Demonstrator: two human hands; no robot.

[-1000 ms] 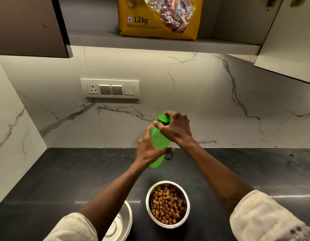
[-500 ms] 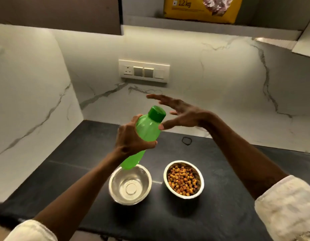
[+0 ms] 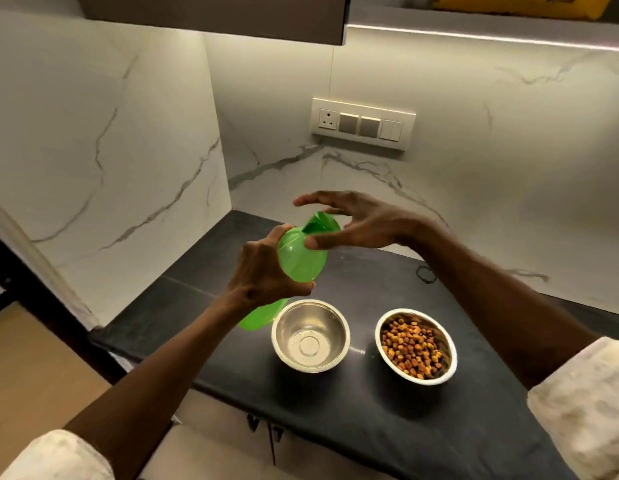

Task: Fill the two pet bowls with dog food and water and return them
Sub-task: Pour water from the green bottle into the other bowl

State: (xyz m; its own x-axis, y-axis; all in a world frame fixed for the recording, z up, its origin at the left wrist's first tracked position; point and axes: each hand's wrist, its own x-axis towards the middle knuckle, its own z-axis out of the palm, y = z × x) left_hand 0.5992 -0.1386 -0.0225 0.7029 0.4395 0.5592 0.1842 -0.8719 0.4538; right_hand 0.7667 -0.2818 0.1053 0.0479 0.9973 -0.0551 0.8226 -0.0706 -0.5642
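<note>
Bowls (image 3: 311, 336) apart on counter (image 3: 370, 427), left hand (image 3: 263, 271) gripping bottle (image 3: 301, 254), right hand (image 3: 356, 220) spread loose

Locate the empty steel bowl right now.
The empty steel bowl sits on the black counter, left of the kibble bowl, just below the green bottle.

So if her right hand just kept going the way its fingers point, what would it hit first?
Probably the green bottle's cap: the right hand has its fingers spread just above it, though depth is unclear.
</note>
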